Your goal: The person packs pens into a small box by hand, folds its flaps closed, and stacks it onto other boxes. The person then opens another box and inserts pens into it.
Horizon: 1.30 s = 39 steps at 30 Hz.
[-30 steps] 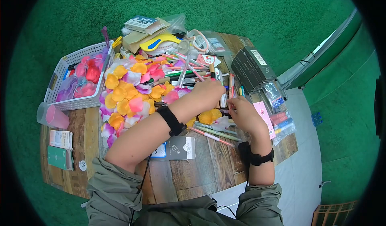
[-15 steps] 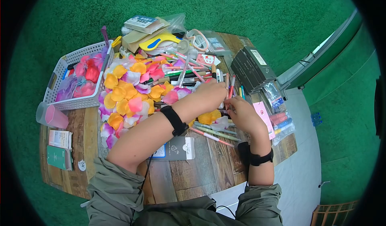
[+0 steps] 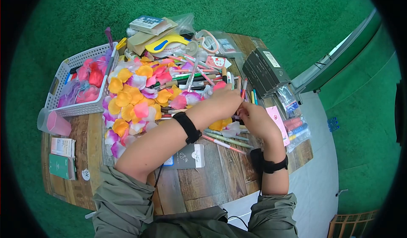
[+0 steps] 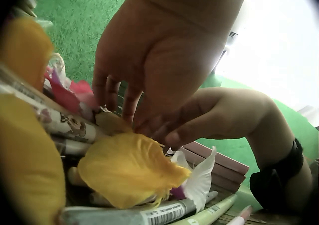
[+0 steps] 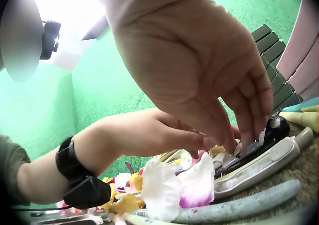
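Note:
In the head view, my left hand (image 3: pixel 227 102) is bent down over the mixed pens (image 3: pixel 199 76), its fingertips close to those of my right hand (image 3: pixel 259 121). Seen in the left wrist view, the fingers of my left hand (image 4: pixel 154 60) point down behind a yellow petal (image 4: pixel 129 170); their tips are partly hidden. In the right wrist view, my right hand (image 5: pixel 199 65) has bent fingers low beside a black item (image 5: pixel 276 129) and a pale, pen-like item (image 5: pixel 264 165). Whether either hand pinches something is unclear.
Coloured petals (image 3: pixel 131 96) cover the left part of the heap. A white basket (image 3: pixel 79 109) with bagged items stands left, near a pink cup (image 3: pixel 59 123). Dark boxes (image 3: pixel 265 72) and bagged markers (image 3: pixel 299 130) lie at the right; a grey box (image 3: pixel 186 157) is near the front.
My left hand has shifted slightly right and nearer to me, so its fingertips come closer to my right hand. My right hand has hardly moved.

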### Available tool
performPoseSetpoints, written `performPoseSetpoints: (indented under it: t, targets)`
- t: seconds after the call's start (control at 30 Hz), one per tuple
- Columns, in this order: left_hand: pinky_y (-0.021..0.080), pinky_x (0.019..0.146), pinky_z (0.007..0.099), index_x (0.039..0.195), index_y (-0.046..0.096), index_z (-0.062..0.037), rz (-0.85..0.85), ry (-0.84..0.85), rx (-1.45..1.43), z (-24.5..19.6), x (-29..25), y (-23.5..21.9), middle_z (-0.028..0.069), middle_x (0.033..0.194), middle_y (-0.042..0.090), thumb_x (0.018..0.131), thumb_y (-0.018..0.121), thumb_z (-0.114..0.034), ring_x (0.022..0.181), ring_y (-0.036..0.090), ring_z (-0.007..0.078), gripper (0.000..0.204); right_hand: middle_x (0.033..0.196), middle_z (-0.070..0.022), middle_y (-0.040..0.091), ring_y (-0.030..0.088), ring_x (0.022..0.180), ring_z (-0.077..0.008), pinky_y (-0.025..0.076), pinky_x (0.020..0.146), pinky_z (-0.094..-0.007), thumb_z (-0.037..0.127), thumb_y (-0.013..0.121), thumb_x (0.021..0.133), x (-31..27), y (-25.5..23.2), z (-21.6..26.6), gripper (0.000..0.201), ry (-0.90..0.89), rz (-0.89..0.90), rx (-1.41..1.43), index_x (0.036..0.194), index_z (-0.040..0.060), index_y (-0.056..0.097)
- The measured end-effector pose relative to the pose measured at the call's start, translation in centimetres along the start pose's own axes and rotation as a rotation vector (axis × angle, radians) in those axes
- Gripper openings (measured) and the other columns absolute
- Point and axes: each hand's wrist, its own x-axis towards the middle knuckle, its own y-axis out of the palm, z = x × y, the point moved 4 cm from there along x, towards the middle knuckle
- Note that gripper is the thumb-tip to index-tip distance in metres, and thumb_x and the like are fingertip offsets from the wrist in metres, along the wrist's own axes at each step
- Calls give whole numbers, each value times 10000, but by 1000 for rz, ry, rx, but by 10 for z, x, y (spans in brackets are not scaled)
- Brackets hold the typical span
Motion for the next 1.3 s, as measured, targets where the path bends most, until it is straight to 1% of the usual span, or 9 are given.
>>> performPoseSetpoints:
  t: [0.13,0.27,0.33,0.53,0.67,0.73,0.97,1.07,1.3]
  targets:
    - [445,855,400,887,680,-110,-3,-11,-62,2,4,4,63,972,622,778,630,-47,960,544,311,135,968,-222,683,655,926,-379,511,808,-425,81,525,902,5,4,-10,202,-38,-15,69,1028,-13,652]
    - [438,849,400,874,676,-118,54,-62,-73,2,8,2,75,971,623,774,643,-70,976,537,316,116,931,-198,692,669,893,-352,516,799,-398,56,529,897,12,9,-24,186,-75,-3,172,1009,-17,659]
    - [435,851,398,850,677,-126,126,-89,-114,4,11,3,74,900,652,755,660,-84,911,560,312,105,914,-182,695,674,872,-330,517,791,-384,39,534,898,16,13,-32,173,-119,-1,286,1007,-19,655]
    - [493,766,435,766,691,-120,56,-106,-128,8,24,16,97,735,685,693,694,-76,751,655,325,85,925,-189,695,675,892,-320,515,795,-376,22,536,902,17,16,-36,165,-96,-27,288,1024,-30,634]
    - [517,715,445,758,692,-103,74,-48,-53,1,22,8,131,758,689,694,684,-65,771,677,342,75,937,-193,695,678,895,-312,516,806,-372,25,533,909,16,15,-33,166,-81,-14,267,1031,-37,627]
    - [524,694,434,782,697,-71,26,-167,-213,5,20,4,162,781,690,699,662,-47,774,679,347,93,972,-169,691,674,930,-271,516,835,-356,13,539,909,19,19,-38,176,-88,-5,400,1058,-37,617]
    - [522,682,407,885,729,-41,-51,-295,-403,15,12,-12,216,796,679,731,616,-46,758,680,336,191,1089,-103,641,618,1054,-196,497,924,-310,-88,517,873,14,9,-16,299,-28,86,656,1163,-38,571]
    - [526,681,394,885,734,-31,6,-259,-381,20,5,-21,206,779,683,742,587,-45,743,685,317,206,1133,-118,625,604,1089,-198,489,949,-307,-107,489,870,12,6,-9,324,-25,77,647,1182,-48,556]
    - [518,638,264,841,714,35,4,-321,-886,32,-39,-49,81,728,678,794,623,-79,699,642,104,153,1169,-127,607,581,1133,-201,472,981,-320,-117,484,865,0,8,24,341,-151,70,682,1191,-41,546]
